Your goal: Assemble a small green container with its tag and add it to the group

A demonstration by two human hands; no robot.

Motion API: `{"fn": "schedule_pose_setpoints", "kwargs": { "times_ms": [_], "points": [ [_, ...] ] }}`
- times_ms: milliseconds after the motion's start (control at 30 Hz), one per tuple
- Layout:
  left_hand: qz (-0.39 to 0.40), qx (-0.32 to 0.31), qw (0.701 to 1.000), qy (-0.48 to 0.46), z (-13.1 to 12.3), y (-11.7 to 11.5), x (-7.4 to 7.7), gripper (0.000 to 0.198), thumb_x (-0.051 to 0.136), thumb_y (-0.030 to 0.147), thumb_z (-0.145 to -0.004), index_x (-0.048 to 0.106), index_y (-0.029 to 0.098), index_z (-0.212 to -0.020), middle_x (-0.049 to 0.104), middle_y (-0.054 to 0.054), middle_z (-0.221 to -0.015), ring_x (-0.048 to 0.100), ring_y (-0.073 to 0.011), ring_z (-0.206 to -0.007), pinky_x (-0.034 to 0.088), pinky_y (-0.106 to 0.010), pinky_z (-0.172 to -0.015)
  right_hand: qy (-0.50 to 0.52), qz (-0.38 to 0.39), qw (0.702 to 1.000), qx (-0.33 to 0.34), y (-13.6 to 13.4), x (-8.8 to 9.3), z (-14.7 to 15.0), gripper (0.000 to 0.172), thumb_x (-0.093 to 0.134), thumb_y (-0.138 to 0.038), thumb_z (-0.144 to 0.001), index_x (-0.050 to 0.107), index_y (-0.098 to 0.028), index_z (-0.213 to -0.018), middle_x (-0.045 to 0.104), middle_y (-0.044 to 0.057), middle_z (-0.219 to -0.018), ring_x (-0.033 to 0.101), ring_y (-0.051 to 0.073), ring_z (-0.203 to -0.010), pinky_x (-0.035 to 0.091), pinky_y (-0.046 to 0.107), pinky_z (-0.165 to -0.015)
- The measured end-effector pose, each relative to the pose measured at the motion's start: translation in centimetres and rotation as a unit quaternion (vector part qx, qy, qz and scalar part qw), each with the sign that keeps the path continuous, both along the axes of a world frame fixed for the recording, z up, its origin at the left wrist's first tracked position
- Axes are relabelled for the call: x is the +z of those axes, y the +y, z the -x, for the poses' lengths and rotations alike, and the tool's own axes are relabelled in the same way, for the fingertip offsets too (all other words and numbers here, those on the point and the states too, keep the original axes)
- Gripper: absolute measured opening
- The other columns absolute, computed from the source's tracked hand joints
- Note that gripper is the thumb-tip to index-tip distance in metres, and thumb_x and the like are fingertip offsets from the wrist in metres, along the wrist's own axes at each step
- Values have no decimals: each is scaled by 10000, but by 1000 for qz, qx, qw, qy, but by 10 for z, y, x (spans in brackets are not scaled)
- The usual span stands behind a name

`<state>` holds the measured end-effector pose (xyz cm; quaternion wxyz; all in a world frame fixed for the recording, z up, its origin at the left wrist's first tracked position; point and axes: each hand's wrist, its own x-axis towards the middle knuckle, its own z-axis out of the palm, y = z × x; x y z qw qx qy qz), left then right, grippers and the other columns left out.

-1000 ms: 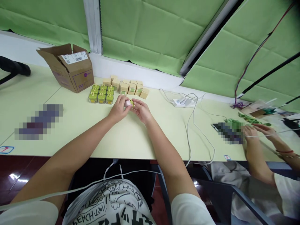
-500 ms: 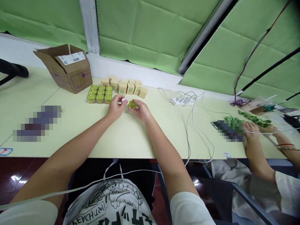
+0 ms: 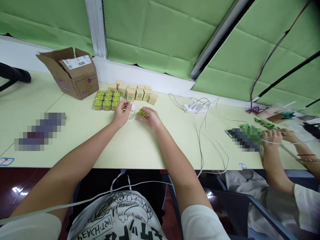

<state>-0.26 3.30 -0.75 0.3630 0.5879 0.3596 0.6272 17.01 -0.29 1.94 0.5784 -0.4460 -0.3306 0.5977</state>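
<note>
Head cam: smooth pale tabletop (image 3: 140, 146) under both hands, green fabric blinds (image 3: 150, 36) beyond. L hand (image 3: 121, 115) pinches a pinkish-white pc (image 3: 133, 107); clear rounded cup (image 3: 131, 115) right by its fingertips, can't tell if gripped. R hand (image 3: 151, 119) grips a shiny green lid (image 3: 142, 112). Squarish green-lidded jars (image 3: 107, 105) nr L hand, far side; small cardboard cartons (image 3: 131, 94) beyond both. Tabletop runs from hands to near edge; white cables (image 3: 199, 138) right of R hand.

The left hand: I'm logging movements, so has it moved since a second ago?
Yes: judged against the green-lidded jars, the left hand has shifted slightly left, toward them.
</note>
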Motion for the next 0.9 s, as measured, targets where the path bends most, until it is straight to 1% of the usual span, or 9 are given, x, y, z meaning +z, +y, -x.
{"fn": "schedule_pose_setpoints", "kwargs": {
  "times_ms": [67,167,267,400,567,667,767,900],
  "points": [
    [-8,13,1000,5,1,2,0,276,689,460,-919,621,204,-998,695,-46,-948,651,-141,-846,540,-250,-758,-2,0,1000,-6,0,0,-1,148,764,-189,-829,651,-179,-924,717,16,-824,707,148,-762,682,322,-761],
    [-19,34,999,37,5,3,1,230,701,386,-900,623,204,-1018,701,-50,-996,640,-136,-843,531,-255,-765,-4,0,1000,-10,1,0,-1,144,765,-191,-831,651,-182,-918,713,11,-821,703,147,-767,681,324,-762],
    [-20,52,994,91,8,1,3,252,724,365,-872,624,206,-1039,708,-42,-1013,630,-131,-817,517,-264,-767,-6,4,1000,-13,2,1,-1,146,764,-186,-829,649,-182,-919,712,9,-827,700,146,-771,677,321,-756],
    [-13,78,981,176,13,-4,9,293,747,357,-845,622,214,-1068,716,-32,-1053,639,-145,-845,514,-292,-819,-7,1,1000,-17,2,1,-1,149,759,-183,-831,649,-174,-929,712,16,-843,704,150,-771,668,320,-746],
    [-3,69,959,275,16,-8,12,290,764,335,-825,634,224,-1060,723,-31,-1081,647,-181,-868,502,-336,-839,-7,2,1000,-18,2,1,-2,169,776,-191,-820,643,-179,-925,710,12,-842,706,151,-774,666,321,-751],
    [-11,70,945,320,17,-8,12,283,774,321,-818,646,226,-1052,726,-40,-1110,645,-211,-916,484,-382,-911,-9,3,1000,-16,2,1,-2,192,792,-204,-809,641,-182,-926,711,12,-854,706,147,-780,667,319,-761],
    [-19,74,935,346,18,-8,12,254,762,341,-835,661,229,-1039,729,-51,-1118,637,-247,-998,457,-418,-969,-8,-1,1000,-14,2,1,-2,177,780,-195,-815,643,-179,-925,711,17,-870,706,147,-784,669,320,-758],
    [-4,63,934,352,19,-8,11,214,742,392,-856,665,232,-974,734,-46,-1045,636,-249,-987,458,-406,-934,-9,-1,1000,-17,0,1,-2,165,772,-185,-818,647,-177,-925,710,20,-879,705,143,-774,670,321,-758]
  ]
}}
